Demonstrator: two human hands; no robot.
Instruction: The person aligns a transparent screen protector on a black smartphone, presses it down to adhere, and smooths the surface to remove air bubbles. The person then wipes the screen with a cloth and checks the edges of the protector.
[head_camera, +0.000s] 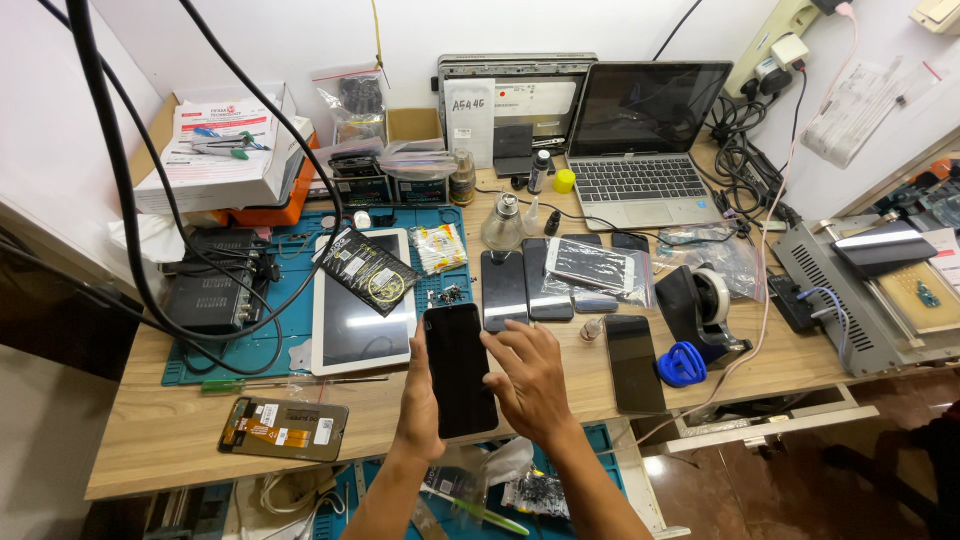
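A: Item one?
B: Black smartphone (459, 370), above the desk's (160, 430) front edge. Left hand (418, 405) fingers grasp its left side; right hand (532, 385) fingers spread, released, tips touching its right edge.
A: Surroundings?
B: White tablet (355, 320) just left; dark phone (634, 364) right, blue pry tool (683, 364) beyond; more phones (527, 285) behind. Bare desk at front left.

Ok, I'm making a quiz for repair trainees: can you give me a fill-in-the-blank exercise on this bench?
1. The left hand holds a black ____ by its edge.
2. The right hand touches its ____.
3. The white tablet lies on a ____ mat.
4. The laptop lid is ____.

Missing words: phone; screen; blue; open
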